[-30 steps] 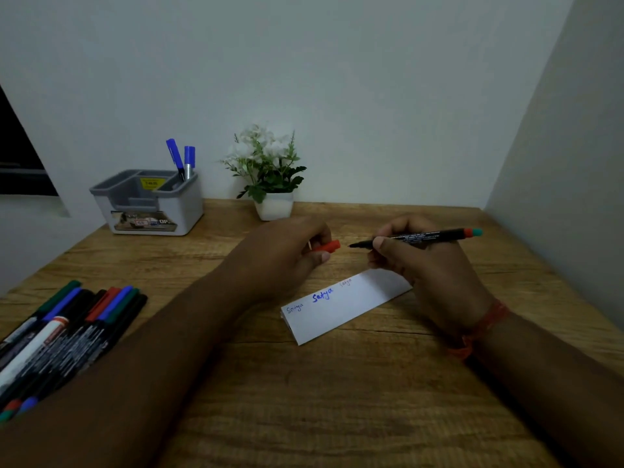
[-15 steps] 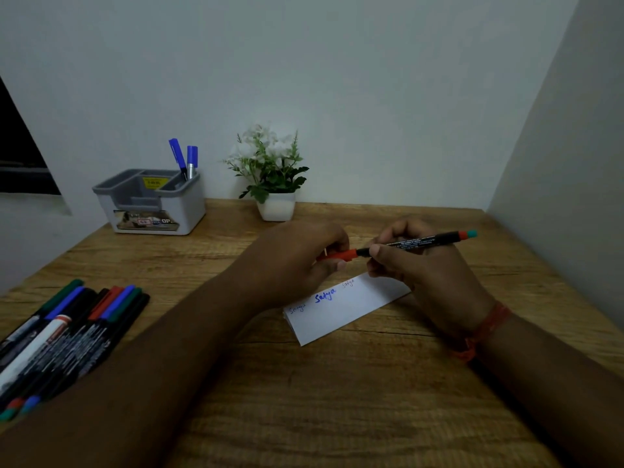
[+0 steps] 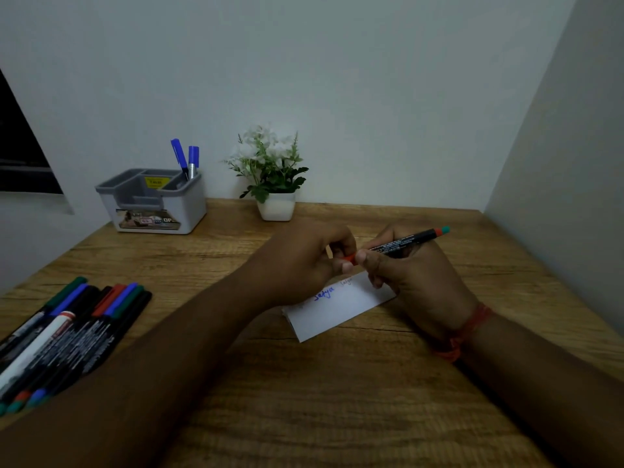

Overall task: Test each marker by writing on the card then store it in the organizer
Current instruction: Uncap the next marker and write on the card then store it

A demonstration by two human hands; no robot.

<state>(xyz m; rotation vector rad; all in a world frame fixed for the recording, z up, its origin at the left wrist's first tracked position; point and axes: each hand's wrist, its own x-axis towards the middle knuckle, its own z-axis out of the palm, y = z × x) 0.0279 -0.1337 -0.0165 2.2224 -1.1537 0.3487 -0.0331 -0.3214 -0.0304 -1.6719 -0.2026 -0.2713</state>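
My right hand grips a black marker with a red and teal end, held above the white card. My left hand pinches the marker's red cap, which sits on the marker's tip between both hands. The card lies on the wooden desk and carries blue and faint writing, partly hidden by my hands. A grey and white organizer stands at the back left with two blue markers upright in it.
A row of several loose markers lies at the left edge of the desk. A small potted plant stands at the back by the wall. A wall closes the desk's right side.
The cap in my left hand was apart from the marker's tip; my hands came together and the cap now sits on the tip.
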